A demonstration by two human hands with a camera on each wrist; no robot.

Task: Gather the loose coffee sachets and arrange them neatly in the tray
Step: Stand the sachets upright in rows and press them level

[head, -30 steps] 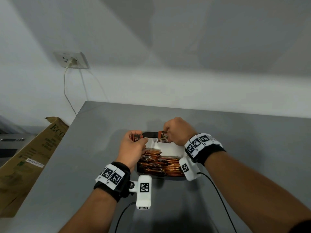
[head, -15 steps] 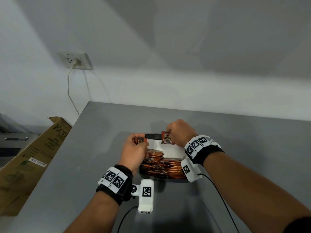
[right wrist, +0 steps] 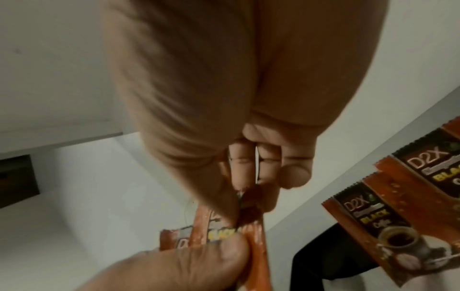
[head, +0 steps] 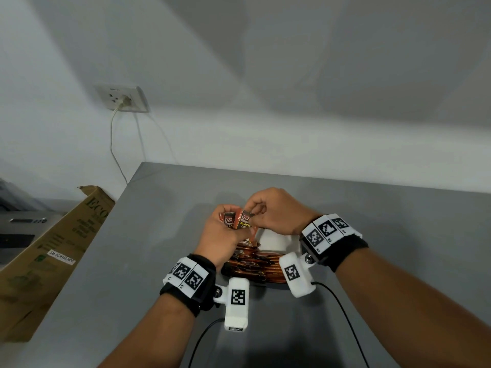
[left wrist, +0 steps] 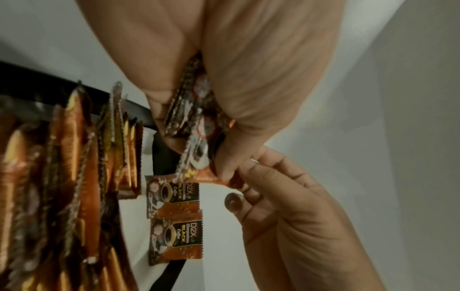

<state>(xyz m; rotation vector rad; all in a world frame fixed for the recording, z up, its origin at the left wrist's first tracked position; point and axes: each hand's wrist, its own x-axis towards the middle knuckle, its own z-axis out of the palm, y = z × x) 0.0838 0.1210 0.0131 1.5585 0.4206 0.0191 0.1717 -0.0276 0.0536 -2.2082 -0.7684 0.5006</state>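
Observation:
Above the tray's far left corner, my left hand (head: 225, 231) grips a small stack of orange-and-black coffee sachets (head: 229, 222). My right hand (head: 253, 212) pinches the top end of one more sachet (head: 245, 221), pressed against that stack. The left wrist view shows the stack (left wrist: 191, 110) in my left fingers and my right hand (left wrist: 251, 177) on the sachet's end. The black tray with its white liner (head: 271, 241) holds a row of sachets standing on edge (head: 249, 264). Two sachets (left wrist: 174, 196) lie flat on the liner.
The tray sits on a grey table (head: 372, 221) with bare surface around it. A long cardboard box (head: 53, 251) leans by the table's left edge. A wall socket with a plugged cable (head: 123, 99) is at the back left. Wrist camera cables trail toward me.
My hands were apart over the tray's far end, each holding sachets. They have come together and lifted slightly, and the right hand's sachet now meets the left hand's stack.

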